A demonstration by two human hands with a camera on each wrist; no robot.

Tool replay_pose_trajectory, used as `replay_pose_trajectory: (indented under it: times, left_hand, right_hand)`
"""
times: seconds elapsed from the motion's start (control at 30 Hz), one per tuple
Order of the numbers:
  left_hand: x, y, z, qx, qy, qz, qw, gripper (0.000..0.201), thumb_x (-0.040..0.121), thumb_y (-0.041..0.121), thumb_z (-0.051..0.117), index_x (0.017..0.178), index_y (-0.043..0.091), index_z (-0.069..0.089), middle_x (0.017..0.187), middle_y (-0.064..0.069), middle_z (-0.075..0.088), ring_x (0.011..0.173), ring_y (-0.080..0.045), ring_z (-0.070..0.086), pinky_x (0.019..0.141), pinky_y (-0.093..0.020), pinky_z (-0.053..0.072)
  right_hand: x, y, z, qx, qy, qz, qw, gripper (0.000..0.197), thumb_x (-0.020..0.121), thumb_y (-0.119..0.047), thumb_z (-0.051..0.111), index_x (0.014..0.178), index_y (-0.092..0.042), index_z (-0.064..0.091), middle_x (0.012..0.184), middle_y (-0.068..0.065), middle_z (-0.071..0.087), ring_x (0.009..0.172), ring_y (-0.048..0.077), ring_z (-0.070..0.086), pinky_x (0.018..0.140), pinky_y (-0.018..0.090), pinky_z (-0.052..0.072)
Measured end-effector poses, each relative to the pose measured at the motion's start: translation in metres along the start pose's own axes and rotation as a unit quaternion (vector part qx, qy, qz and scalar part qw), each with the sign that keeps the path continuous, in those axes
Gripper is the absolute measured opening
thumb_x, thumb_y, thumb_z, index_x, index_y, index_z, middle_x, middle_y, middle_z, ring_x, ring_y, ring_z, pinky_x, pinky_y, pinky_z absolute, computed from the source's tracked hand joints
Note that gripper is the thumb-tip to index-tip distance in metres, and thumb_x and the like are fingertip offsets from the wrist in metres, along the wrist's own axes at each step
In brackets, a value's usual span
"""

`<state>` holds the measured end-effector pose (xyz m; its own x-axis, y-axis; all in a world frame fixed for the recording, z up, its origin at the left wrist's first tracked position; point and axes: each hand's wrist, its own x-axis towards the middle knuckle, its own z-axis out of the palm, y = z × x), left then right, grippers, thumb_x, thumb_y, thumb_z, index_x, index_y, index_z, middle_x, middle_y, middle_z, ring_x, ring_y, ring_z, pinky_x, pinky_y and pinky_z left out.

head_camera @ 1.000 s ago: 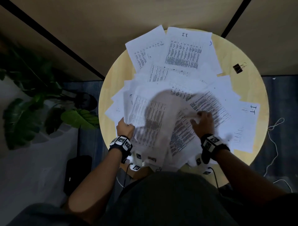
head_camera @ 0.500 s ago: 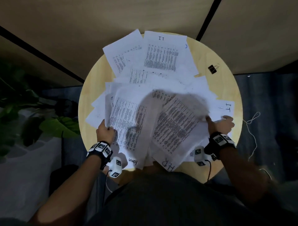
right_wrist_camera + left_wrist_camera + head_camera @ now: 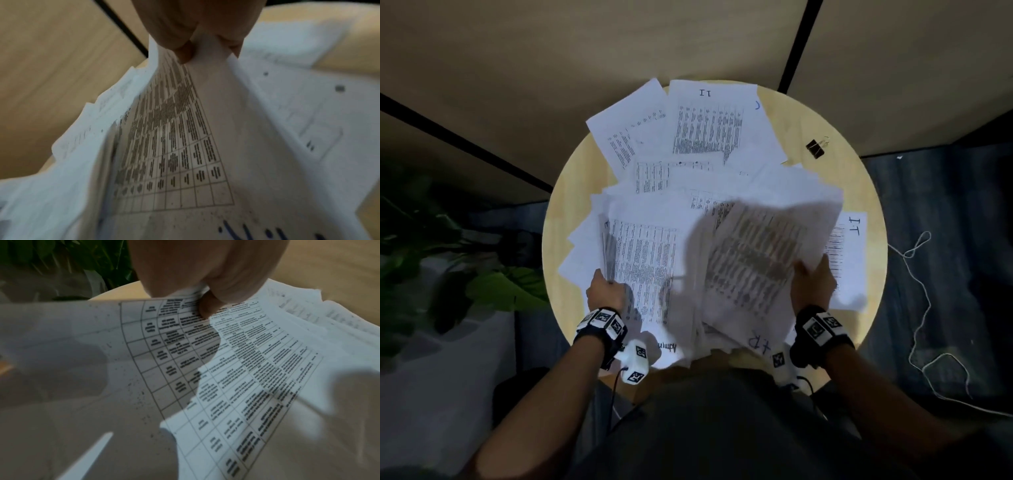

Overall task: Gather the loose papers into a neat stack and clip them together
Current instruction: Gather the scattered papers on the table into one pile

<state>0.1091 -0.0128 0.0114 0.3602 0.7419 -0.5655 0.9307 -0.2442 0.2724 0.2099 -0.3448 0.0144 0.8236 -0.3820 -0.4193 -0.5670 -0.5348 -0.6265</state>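
Head view: we see papers [image 3: 654,192] spread over a round worktop [image 3: 859,192], many overlapping, with two sheets at the far edge and one at the right edge well apart from the main heap.
Clip: a black binder clip [image 3: 815,148] lies on bare worktop at the far right, apart from any sheet.
Left hand: our left hand [image 3: 605,291] grips the near-left edge of a thick bundle; in the left wrist view the thumb presses on the printed table while the fingers [image 3: 205,272] curl under.
Right hand: our right hand [image 3: 812,284] pinches the right edge of a lifted, blurred sheaf, thumb and fingers [image 3: 185,50] closed on the paper.
Handling: we judge the sheets light, limp and slippery against each other; they bow between the hands.
Where to hold: we judge opposite long edges best, thumbs on top, so the sheaf can be tapped square.
Risk: loose sheets may slide out or crease.
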Motion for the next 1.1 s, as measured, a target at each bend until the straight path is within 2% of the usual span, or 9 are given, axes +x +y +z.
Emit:
replay_pose_trajectory:
  times: [0.23, 0.37, 0.43, 0.63, 0.73, 0.83, 0.93, 1.0, 1.1]
  left_hand:
    - [0.009, -0.021, -0.016, -0.005, 0.029, -0.054, 0.998, 0.051, 0.097, 0.005, 0.037, 0.148, 0.005, 0.029, 0.140, -0.030, 0.043, 0.127, -0.047, 0.043, 0.102, -0.052, 0.039]
    - [0.002, -0.017, -0.017, -0.018, 0.004, -0.029, 0.999, 0.047, 0.095, 0.001, 0.042, 0.141, -0.003, 0.035, 0.135, -0.028, 0.050, 0.125, -0.044, 0.047, 0.102, -0.048, 0.039]
    - [0.000, -0.015, -0.013, -0.016, -0.017, -0.005, 1.000, 0.048, 0.097, 0.004, 0.039, 0.144, -0.001, 0.032, 0.142, -0.027, 0.045, 0.130, -0.043, 0.043, 0.105, -0.047, 0.037]
    - [-0.006, -0.003, -0.009, -0.009, -0.037, 0.052, 0.998, 0.048, 0.098, 0.008, 0.040, 0.144, -0.001, 0.031, 0.102, -0.028, 0.056, 0.090, -0.035, 0.060, 0.084, -0.045, 0.049]
    - [-0.003, -0.001, -0.007, -0.018, -0.034, 0.054, 0.998, 0.052, 0.098, 0.011, 0.040, 0.148, 0.003, 0.027, 0.119, -0.030, 0.059, 0.102, -0.041, 0.061, 0.089, -0.046, 0.048]
    - [-0.002, 0.000, -0.005, -0.042, -0.023, 0.048, 0.998, 0.046, 0.095, 0.009, 0.040, 0.140, 0.004, 0.040, 0.116, -0.027, 0.062, 0.096, -0.040, 0.063, 0.080, -0.040, 0.053]
    - [-0.007, 0.003, -0.008, -0.092, -0.024, 0.023, 0.995, 0.014, 0.090, 0.002, 0.045, 0.100, 0.004, 0.054, 0.074, -0.012, 0.058, 0.061, -0.026, 0.055, 0.048, -0.024, 0.045]
    - [-0.009, 0.005, -0.008, -0.125, -0.030, -0.002, 0.992, 0.007, 0.089, 0.001, 0.049, 0.086, 0.006, 0.050, 0.067, -0.006, 0.050, 0.053, -0.015, 0.046, 0.037, -0.018, 0.039]
    - [-0.005, 0.001, -0.006, -0.180, -0.048, -0.034, 0.982, 0.015, 0.085, 0.007, 0.062, 0.096, 0.000, 0.054, 0.077, -0.012, 0.055, 0.066, -0.024, 0.053, 0.048, -0.022, 0.045]
  right_hand:
    - [0.023, 0.015, -0.010, -0.059, 0.023, -0.046, 0.997, 0.045, 0.095, -0.007, 0.049, 0.140, -0.011, 0.046, 0.134, 0.018, 0.054, 0.120, 0.035, 0.054, 0.102, 0.043, 0.044]
    - [0.020, 0.011, -0.003, 0.056, -0.064, 0.060, 0.995, 0.065, 0.085, -0.018, 0.070, 0.141, -0.011, 0.038, 0.118, 0.012, 0.061, 0.108, 0.026, 0.060, 0.088, 0.034, 0.047]
    - [0.018, 0.001, -0.001, 0.024, -0.055, 0.048, 0.997, 0.048, 0.084, -0.017, 0.069, 0.127, -0.006, 0.052, 0.117, 0.019, 0.064, 0.107, 0.033, 0.061, 0.081, 0.029, 0.043]
    - [0.005, -0.054, -0.020, -0.060, 0.108, -0.195, 0.973, 0.027, 0.099, -0.020, 0.045, 0.111, 0.002, 0.053, 0.101, 0.026, 0.066, 0.090, 0.042, 0.063, 0.070, 0.039, 0.045]
    - [-0.005, -0.087, -0.037, -0.017, 0.146, -0.292, 0.945, 0.028, 0.099, -0.021, 0.047, 0.109, 0.003, 0.055, 0.095, 0.024, 0.067, 0.082, 0.038, 0.063, 0.064, 0.031, 0.037]
    - [-0.009, -0.118, -0.055, 0.082, 0.169, -0.308, 0.933, 0.032, 0.096, -0.020, 0.053, 0.112, 0.007, 0.056, 0.089, 0.009, 0.068, 0.074, 0.015, 0.055, 0.065, 0.022, 0.033]
    - [-0.001, -0.140, -0.063, 0.191, 0.197, -0.297, 0.914, 0.041, 0.090, -0.030, 0.061, 0.118, -0.001, 0.056, 0.088, -0.029, 0.058, 0.081, -0.016, 0.053, 0.077, 0.017, 0.045]
    - [0.005, -0.148, -0.058, 0.226, 0.168, -0.282, 0.917, 0.046, 0.087, -0.035, 0.066, 0.116, -0.001, 0.055, 0.091, -0.019, 0.059, 0.087, -0.019, 0.054, 0.083, 0.013, 0.048]
    - [0.013, -0.132, -0.030, 0.138, 0.040, -0.235, 0.961, 0.051, 0.082, -0.036, 0.070, 0.117, -0.001, 0.057, 0.105, 0.009, 0.067, 0.096, 0.010, 0.061, 0.081, 0.018, 0.050]
